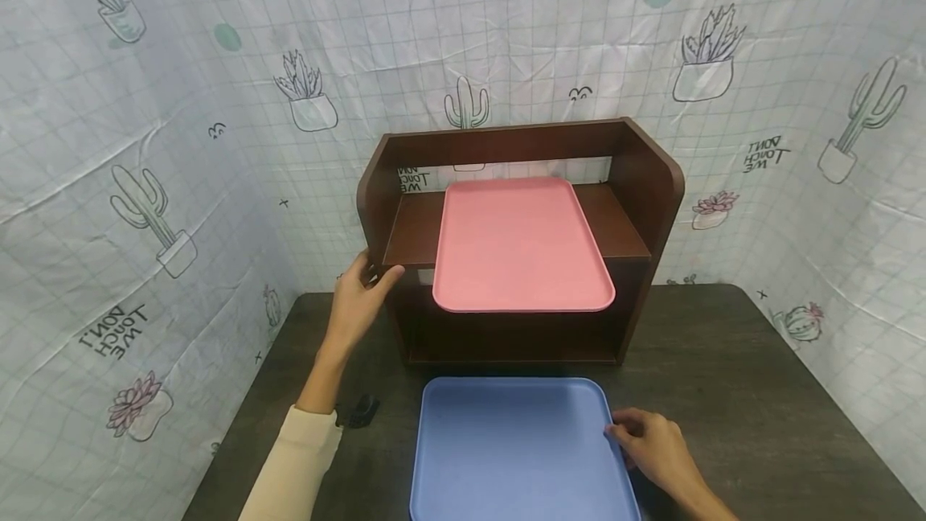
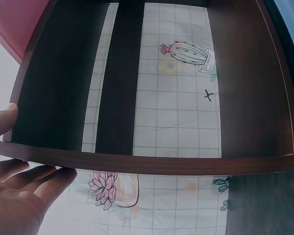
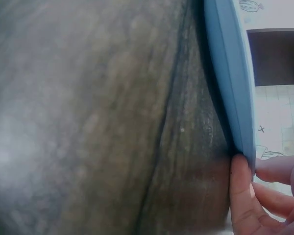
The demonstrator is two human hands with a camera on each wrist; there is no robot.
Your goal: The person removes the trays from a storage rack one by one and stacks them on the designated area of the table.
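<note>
Fingers of the left hand (image 1: 356,302) grip the shelf (image 1: 506,145) edge. Right hand (image 1: 654,449) pinches the blue tray (image 1: 514,449) rim, bench (image 1: 738,368) spreading rightward.

In brown rack (image 1: 506,148), blocked across most of upper shelf (image 1: 414,233) by overhanging pink tray (image 1: 524,248); passable beneath, into lower bay (image 1: 514,336).

A plain cream, long fabric sleeve (image 1: 285,473) with a straight-edged cuff (image 1: 313,428) covers part of the left forearm (image 1: 323,380); beyond that cuff, the wrist and left hand (image 1: 358,300) are bare. Beside it sits a small, angular black object (image 1: 364,411), perhaps worn. Right of the sleeve, the right hand (image 1: 654,449) is bare.
</note>
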